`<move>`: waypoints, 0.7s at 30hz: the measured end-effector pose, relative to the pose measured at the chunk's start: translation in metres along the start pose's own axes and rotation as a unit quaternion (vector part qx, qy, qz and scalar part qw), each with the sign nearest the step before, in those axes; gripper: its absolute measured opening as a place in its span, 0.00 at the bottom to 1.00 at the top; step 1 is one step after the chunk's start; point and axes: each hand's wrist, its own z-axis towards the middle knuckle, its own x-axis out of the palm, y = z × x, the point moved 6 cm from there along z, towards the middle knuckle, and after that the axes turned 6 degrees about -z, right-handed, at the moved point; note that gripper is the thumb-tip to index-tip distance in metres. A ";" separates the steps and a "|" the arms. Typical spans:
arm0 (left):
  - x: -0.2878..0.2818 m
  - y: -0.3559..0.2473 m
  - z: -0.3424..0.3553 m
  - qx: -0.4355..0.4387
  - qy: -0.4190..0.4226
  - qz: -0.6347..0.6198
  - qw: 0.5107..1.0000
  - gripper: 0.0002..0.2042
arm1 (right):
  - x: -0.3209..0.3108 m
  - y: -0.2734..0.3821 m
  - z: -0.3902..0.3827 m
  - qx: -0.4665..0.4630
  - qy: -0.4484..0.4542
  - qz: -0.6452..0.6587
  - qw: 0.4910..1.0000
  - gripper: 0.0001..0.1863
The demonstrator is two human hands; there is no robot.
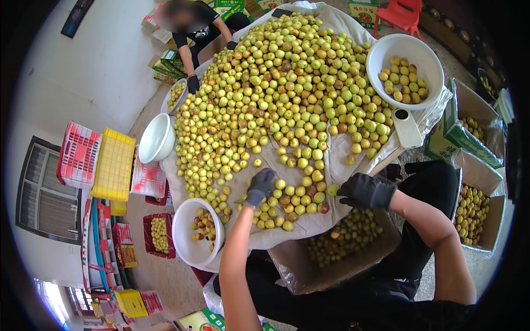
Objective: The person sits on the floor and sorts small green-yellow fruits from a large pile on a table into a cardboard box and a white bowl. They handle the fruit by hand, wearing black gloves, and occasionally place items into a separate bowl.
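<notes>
A large heap of yellow-green jujubes, some with brown patches, covers a cloth-draped table. My left hand, in a dark grey glove, is over the near part of the heap, just above a loose cluster of jujubes. Its fingers are hidden by the back of the hand. At the table's near right edge, my right hand, gloved alike, has its fingers drawn together at a green jujube. Below that hand, a cardboard box lined with plastic holds many jujubes.
White bowls with jujubes stand at the near left and far right; another white bowl is at the left edge. A co-worker's gloved hand is at the far left. Open cartons stand at right, stacked crates at left.
</notes>
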 end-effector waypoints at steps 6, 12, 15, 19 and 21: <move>-0.179 0.066 -0.175 0.042 -0.476 0.189 0.858 0.10 | 0.001 0.006 0.001 -0.022 0.003 0.003 1.000 0.12; -0.181 0.077 -0.251 -0.032 -0.493 0.172 0.852 0.18 | -0.005 -0.001 0.021 0.040 -0.111 0.031 0.993 0.12; -0.107 0.032 -0.226 0.051 -0.320 0.039 0.945 0.14 | 0.018 -0.029 0.009 0.149 -0.086 0.090 0.981 0.16; -0.041 0.027 -0.210 0.074 -0.263 0.110 0.956 0.24 | 0.019 -0.004 0.021 0.166 0.023 0.111 0.980 0.25; -0.034 0.054 -0.194 -0.025 -0.224 0.160 0.961 0.27 | 0.027 0.011 0.029 0.127 0.034 0.041 0.990 0.27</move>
